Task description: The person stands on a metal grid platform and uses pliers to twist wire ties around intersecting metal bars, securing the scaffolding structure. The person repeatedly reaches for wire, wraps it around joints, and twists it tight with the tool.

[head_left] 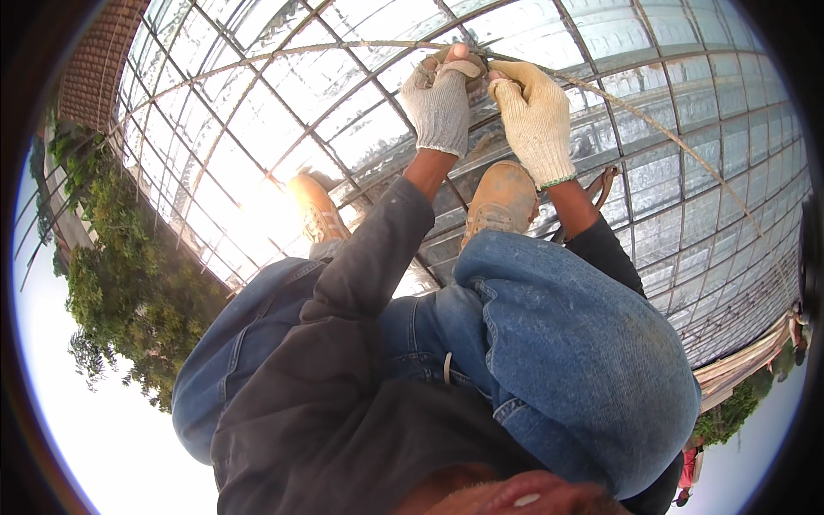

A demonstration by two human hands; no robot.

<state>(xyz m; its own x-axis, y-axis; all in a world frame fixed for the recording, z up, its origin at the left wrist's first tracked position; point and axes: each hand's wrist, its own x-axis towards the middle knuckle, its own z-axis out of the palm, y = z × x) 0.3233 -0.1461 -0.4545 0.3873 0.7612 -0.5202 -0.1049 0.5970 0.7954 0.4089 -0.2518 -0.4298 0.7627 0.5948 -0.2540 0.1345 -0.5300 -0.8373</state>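
Both my hands meet at a rebar crossing near the top centre. My left hand [439,105], in a grey knit glove with a bare fingertip showing, is closed at the bars. Close beside it, my right hand [534,120] wears a cream glove, its thumb and fingers pinched together. Whatever is between the fingers is too small and dark to name. A long thin rebar [369,44] curves past the hands, over the rebar grid [631,105]. Below my right wrist, a brown curved thing [604,182] lies partly hidden by the arm.
Shiny ribbed metal decking [738,129] lies under the grid, with strong glare at left. My tan boots [502,202] stand on it, knees bent. Trees [129,283] and a brown patterned surface [103,60] border the left. A person in red [689,470] is far off at lower right.
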